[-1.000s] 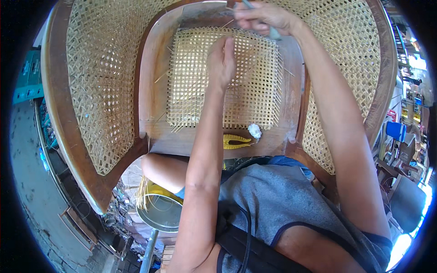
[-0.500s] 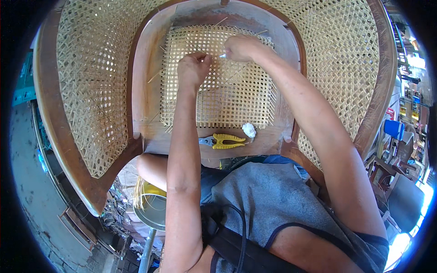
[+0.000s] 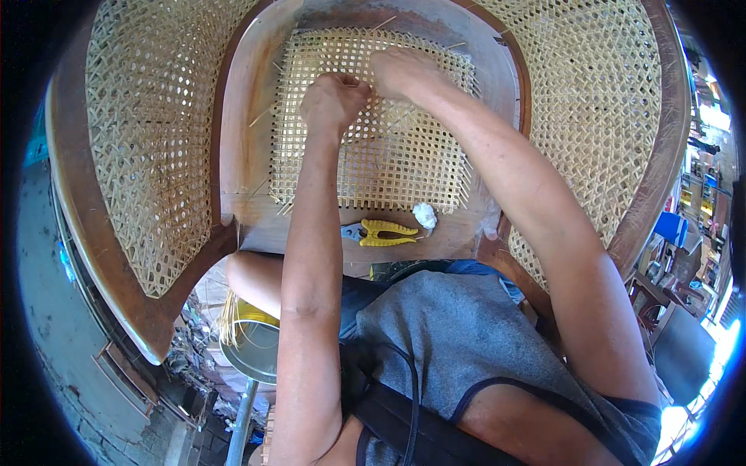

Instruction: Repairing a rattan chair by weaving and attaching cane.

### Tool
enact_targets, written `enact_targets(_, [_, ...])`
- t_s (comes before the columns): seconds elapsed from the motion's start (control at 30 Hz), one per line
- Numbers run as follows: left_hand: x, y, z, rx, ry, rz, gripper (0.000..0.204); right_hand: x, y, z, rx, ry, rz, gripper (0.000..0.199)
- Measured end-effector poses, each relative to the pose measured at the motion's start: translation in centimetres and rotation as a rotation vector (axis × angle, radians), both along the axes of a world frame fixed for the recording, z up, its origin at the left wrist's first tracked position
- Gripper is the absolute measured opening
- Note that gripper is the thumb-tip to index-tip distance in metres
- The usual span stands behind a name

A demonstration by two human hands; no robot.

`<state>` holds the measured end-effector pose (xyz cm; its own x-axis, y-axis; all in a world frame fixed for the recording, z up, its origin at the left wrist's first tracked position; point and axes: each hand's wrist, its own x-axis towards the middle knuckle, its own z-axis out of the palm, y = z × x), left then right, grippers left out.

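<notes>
A wooden armchair lies before me with a half-woven cane seat panel (image 3: 388, 163) inside its brown frame (image 3: 241, 155). My left hand (image 3: 334, 101) is curled into a fist on the upper middle of the weave, pinching a thin cane strand. Just to its right, my right hand (image 3: 404, 74) presses knuckles-up on the weave near the top edge, almost touching the left hand. Its fingers are curled under, so what they hold is hidden. Loose strand ends stick out around the panel's edges.
Yellow-handled pliers (image 3: 381, 231) and a small white lump (image 3: 424, 215) lie on the seat's front rail. The woven chair back (image 3: 148, 147) curves around both sides. A metal bucket (image 3: 249, 349) with cane strands stands below left. Cluttered furniture is at the right.
The right hand came down from the top rail onto the weave beside the left hand. Both hands now sit closer together, and the view has shifted slightly toward the seat.
</notes>
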<state>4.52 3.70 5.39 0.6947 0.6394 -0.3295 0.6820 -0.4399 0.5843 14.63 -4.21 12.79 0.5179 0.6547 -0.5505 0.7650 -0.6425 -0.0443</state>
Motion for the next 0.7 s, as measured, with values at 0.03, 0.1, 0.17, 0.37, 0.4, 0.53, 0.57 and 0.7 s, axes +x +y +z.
enact_targets(0.03, [0.0, 0.0, 0.0, 0.002, -0.002, 0.003, 0.034, 0.1, 0.2, 0.0, -0.020, -0.004, -0.006, 0.035])
enact_targets(0.1, [-0.1, -0.1, -0.1, 0.046, -0.014, -0.016, 0.036, 0.4, 0.7, -0.1, -0.017, -0.032, 0.115, 0.034])
enact_targets(0.17, [-0.1, 0.2, -0.4, 0.017, -0.009, -0.023, 0.037, 0.8, 0.9, -0.3, -0.007, -0.041, 0.147, 0.031])
enact_targets(0.37, [0.5, 0.0, -1.3, -0.053, -0.039, -0.047, 0.036, 1.5, 1.8, -1.2, -0.041, -0.075, 0.211, 0.030])
enact_targets(0.4, [0.6, -0.2, -1.2, -0.059, -0.017, -0.047, 0.034, 1.7, 2.0, -1.2, -0.065, -0.072, 0.234, 0.030])
enact_targets(0.53, [0.3, -0.3, -0.4, -0.052, -0.006, -0.069, 0.033, 1.9, 2.2, -1.2, -0.145, -0.071, 0.171, 0.032])
enact_targets(0.57, [0.2, -0.3, -0.2, -0.038, -0.016, -0.091, 0.033, 1.9, 2.1, -1.1, -0.154, -0.063, 0.096, 0.031])
enact_targets(0.7, [-0.1, -0.8, -0.4, 0.017, -0.106, -0.091, 0.034, 2.1, 0.8, 0.0, -0.057, -0.093, 0.079, 0.030])
